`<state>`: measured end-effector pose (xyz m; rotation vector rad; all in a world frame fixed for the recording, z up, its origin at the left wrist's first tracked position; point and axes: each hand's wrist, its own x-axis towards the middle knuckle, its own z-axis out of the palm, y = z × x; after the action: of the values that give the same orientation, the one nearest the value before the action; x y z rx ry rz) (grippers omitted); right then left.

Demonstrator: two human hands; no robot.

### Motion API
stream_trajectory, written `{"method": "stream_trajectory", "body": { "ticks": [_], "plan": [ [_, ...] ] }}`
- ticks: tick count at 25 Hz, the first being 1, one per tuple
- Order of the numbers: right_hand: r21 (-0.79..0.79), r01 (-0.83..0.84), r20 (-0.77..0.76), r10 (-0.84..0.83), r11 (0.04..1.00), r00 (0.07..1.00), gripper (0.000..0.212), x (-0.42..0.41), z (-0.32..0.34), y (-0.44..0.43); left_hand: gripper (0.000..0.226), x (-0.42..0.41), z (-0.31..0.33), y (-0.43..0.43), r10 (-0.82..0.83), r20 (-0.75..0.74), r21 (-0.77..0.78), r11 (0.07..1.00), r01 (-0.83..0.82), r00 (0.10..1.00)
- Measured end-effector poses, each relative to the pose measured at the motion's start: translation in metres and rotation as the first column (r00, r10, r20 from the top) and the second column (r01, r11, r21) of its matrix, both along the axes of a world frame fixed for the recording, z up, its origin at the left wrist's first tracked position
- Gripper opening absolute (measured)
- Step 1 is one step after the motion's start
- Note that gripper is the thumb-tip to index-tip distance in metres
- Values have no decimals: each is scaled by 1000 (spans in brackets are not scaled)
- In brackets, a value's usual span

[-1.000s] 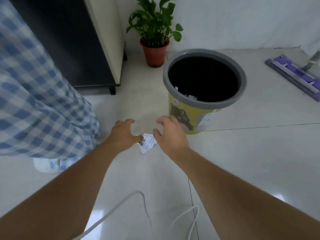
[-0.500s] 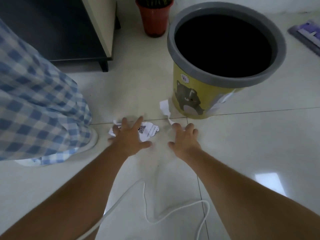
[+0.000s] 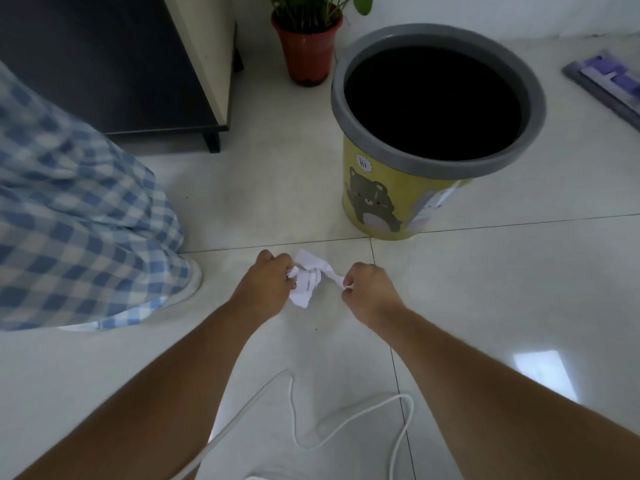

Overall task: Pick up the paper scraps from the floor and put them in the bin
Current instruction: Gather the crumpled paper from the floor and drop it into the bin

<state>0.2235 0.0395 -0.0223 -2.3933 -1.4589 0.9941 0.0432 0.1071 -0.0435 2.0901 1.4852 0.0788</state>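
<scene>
The only words I can read are on the bin (image 3: pixel 398 188) in the upper right of the frame: a small white speech bubble (image 3: pixel 363 163) on its yellow side says "Hi", just above a cartoon bear (image 3: pixel 372 206). The paper scraps (image 3: pixel 308 282) I'm holding at the centre carry a little dark print, too small to read.

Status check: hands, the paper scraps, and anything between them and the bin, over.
Left hand and right hand both shut on paper scraps, low over the floor. Bin open, just ahead-right. Path clear; white cable lies behind.
</scene>
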Motion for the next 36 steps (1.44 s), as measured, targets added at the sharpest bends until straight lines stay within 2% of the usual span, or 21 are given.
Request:
{"method": "stream_trajectory", "body": {
  "ticks": [3, 8, 11, 13, 17, 20, 23, 29, 31, 34, 36],
  "plan": [
    [139, 60, -36, -56, 988, 998, 23, 2, 41, 12, 13, 2, 43, 15, 124, 94, 38, 991, -128, 988],
    [359, 58, -78, -32, 931, 996, 19, -13, 139, 35, 25, 16, 155, 40, 204, 247, 175, 952, -251, 947],
    [522, 35, -94, 16, 852, 995, 18, -18, 214, 45, 13, 27, 238, 47, 236, 359, 251, 908, -337, 903],
    [615, 41, -78, 10, 787, 997, 18, -7, 258, 46, 15, 41, 282, 53, 219, 435, 252, 901, -352, 873],
    [672, 159, -90, -133, 723, 987, 14, 44, 326, 35, 10, 88, 340, 55, 167, 500, 243, 915, -323, 849],
    [669, 196, -53, -217, 717, 975, 17, 76, 342, 24, 10, 125, 351, 53, 120, 505, 258, 924, -282, 855],
    [657, 195, -32, -232, 728, 972, 19, 91, 338, 21, 7, 150, 343, 51, 120, 510, 222, 938, -265, 852],
    [644, 222, -16, -277, 732, 961, 19, 121, 299, 38, 13, 181, 308, 57, 154, 467, 153, 956, -251, 871],
    [606, 232, -31, -269, 761, 963, 26, 128, 283, 48, 13, 188, 298, 60, 168, 453, 112, 963, -243, 876],
    [473, 178, -45, -178, 863, 983, 52, 135, 259, 57, 43, 196, 281, 59, 130, 453, -59, 991, -116, 882],
    [439, 145, -38, -143, 887, 989, 59, 137, 247, 58, 64, 196, 273, 58, 93, 431, -169, 985, -21, 897]
  ]
}}
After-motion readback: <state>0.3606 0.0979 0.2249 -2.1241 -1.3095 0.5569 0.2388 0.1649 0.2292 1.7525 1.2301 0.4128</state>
